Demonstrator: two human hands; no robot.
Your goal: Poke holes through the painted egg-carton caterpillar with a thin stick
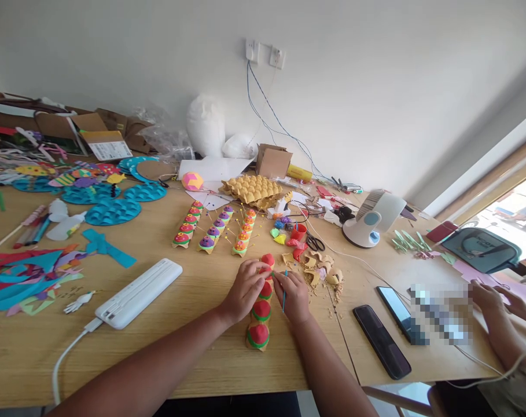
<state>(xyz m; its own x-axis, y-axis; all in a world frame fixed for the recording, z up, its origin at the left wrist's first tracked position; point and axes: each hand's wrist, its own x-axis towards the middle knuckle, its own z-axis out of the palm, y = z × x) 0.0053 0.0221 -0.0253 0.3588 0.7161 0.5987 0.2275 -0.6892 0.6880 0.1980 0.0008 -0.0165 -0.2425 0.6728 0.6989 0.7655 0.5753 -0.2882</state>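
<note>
Below the three finished-looking strips lies a strip of egg-carton cups [261, 311], its domes red over green bands. My left hand [244, 292] is closed at the far part of that strip, its fingertips against a red dome. Just to the right, my right hand [294, 296] pinches a thin blue stick-like tool [284, 300] close to the strip's side. What the tool's tip touches is hidden by the fingers. Beyond my hands stand a red dotted strip [188, 224], a purple one [216, 229] and an orange one [245, 232], the latter two with pins sticking out.
A white power bank [139, 293] with a cable lies left. Carton scraps [312, 269], a red cup [298, 232] and scissors [315, 242] sit right, before a small white fan [372, 219]. Phones [382, 341] lie nearer; another person's hands [490, 301] rest at far right.
</note>
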